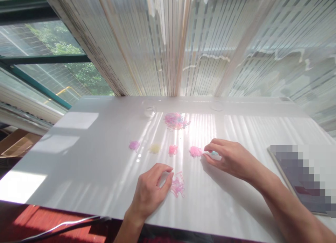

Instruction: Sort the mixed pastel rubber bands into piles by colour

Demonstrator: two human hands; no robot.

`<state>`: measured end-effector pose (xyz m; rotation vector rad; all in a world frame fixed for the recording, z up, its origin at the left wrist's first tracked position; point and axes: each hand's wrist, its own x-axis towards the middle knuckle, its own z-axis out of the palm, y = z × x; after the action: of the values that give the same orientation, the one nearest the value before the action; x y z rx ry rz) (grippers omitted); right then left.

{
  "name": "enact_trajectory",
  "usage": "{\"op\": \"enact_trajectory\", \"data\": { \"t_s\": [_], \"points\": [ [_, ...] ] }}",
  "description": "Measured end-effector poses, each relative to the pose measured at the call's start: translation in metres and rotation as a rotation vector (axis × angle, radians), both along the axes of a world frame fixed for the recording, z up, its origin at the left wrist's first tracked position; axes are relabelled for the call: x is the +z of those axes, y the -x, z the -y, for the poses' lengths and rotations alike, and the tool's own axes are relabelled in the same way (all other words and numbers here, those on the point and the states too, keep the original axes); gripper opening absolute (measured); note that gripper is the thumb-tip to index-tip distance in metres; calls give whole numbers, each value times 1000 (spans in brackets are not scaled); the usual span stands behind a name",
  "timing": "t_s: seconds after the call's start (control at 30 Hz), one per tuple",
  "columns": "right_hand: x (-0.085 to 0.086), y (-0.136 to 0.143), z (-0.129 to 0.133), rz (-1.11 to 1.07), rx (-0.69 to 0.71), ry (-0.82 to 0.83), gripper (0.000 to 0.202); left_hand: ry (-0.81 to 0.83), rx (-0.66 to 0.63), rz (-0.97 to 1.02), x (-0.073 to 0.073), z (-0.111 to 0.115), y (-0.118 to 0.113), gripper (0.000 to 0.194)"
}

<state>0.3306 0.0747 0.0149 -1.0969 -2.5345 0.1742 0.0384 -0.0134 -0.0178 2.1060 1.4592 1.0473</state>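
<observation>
My left hand (154, 188) rests at the left edge of a loose pink and purple pile (177, 185), thumb and forefinger curved close together. Beside the bright pink pile (195, 151), my right hand (223, 155) has its thumb and forefinger nearly together; anything between the tips is too small to make out. A light blue pile (214, 153) shows partly behind its fingers. Farther left in the row lie a red-pink pile (173, 150), a yellow pile (154, 148) and a purple pile (134, 145). Behind them sits a larger mixed-colour pile (176, 121).
A clear round container (150, 111) and a clear disc (216, 106) are at the back of the white table (86, 159). A tablet-like object (296, 180), partly pixelated, lies at right. Striped curtains (168, 43) hang behind; a cardboard box (19, 143) is at left.
</observation>
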Motion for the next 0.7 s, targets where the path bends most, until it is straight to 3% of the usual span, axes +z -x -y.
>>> {"op": "enact_trajectory", "data": {
  "t_s": [0.37, 0.7],
  "points": [
    [2, 10, 6, 15, 39, 100, 20, -19, 38, -87, 1, -1, -4, 14],
    [0, 11, 5, 40, -82, 86, 28, -18, 30, -129, 3, -1, -4, 15]
  ]
}}
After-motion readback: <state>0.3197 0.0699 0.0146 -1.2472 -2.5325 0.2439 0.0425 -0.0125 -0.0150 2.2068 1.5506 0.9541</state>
